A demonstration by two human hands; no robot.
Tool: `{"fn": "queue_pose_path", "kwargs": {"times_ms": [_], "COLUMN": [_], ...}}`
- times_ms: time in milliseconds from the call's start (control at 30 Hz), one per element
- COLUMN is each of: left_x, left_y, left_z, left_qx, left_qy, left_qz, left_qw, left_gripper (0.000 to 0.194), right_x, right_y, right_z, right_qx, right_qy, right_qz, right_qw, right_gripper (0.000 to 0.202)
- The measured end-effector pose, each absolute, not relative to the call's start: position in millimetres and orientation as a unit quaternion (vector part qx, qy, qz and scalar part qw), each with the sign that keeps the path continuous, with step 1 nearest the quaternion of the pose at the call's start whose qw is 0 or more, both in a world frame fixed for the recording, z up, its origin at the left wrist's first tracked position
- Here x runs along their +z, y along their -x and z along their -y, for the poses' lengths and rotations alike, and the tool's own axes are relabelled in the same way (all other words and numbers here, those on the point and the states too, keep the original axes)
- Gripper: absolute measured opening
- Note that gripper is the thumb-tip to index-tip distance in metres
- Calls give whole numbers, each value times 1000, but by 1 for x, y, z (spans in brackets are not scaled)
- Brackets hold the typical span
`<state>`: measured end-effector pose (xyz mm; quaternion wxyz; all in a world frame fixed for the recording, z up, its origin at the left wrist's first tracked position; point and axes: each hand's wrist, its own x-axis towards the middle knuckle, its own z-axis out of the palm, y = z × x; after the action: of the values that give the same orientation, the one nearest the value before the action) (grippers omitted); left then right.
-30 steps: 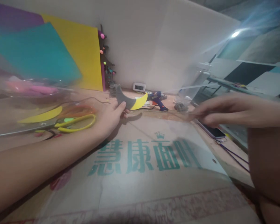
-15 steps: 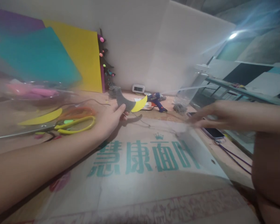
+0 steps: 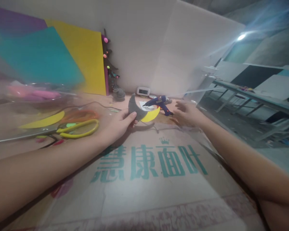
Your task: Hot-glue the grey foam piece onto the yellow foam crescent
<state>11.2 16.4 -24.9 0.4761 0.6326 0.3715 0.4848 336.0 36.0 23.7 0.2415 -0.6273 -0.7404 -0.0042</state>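
Observation:
My left hand [image 3: 126, 123] pinches a crescent-shaped piece [image 3: 137, 108], dark grey on its left part and yellow on its right tip, held just above the table. Behind the crescent lies a dark blue glue gun [image 3: 161, 103]. My right hand [image 3: 183, 113] is beside the glue gun's handle, to its right, with fingers spread and nothing visible in them. A thin cord or wire hangs below the crescent.
Yellow-handled scissors [image 3: 77, 129], a yellow curved piece [image 3: 44, 121] and a bag of pink items [image 3: 36, 93] lie at the left. A small clock [image 3: 143, 91] stands at the back. A printed sheet [image 3: 144, 192] covers the table's front.
My right hand has moved left and forward, from above the phone to beside the glue gun. My left hand has shifted slightly right and turned the crescent so its grey part faces the camera.

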Motion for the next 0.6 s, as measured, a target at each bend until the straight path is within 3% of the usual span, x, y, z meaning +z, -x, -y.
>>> {"fn": "queue_pose_path", "kwargs": {"times_ms": [200,300,400,500,600], "left_x": [-27,-23,-20,-20,-22], "left_y": [-11,-12,-12,-13,-13], "left_z": [-18,-16,-13,-12,-13], "left_qx": [469,460,457,456,461], "left_qy": [-656,-666,-667,-665,-660], "left_qz": [-364,-362,-359,-358,-355], "left_qw": [467,462,466,471,475], "left_gripper": [27,27,27,27,27], "right_x": [-4,-7,-10,-11,-5], "right_y": [-327,-331,-334,-331,-323], "right_z": [-46,-51,-53,-52,-53], "right_qx": [4,-16,57,117,103], "right_qy": [648,643,634,632,623], "right_qz": [711,704,714,718,725], "right_qw": [273,300,291,266,275], "right_gripper": [39,53,68,64,58]}}
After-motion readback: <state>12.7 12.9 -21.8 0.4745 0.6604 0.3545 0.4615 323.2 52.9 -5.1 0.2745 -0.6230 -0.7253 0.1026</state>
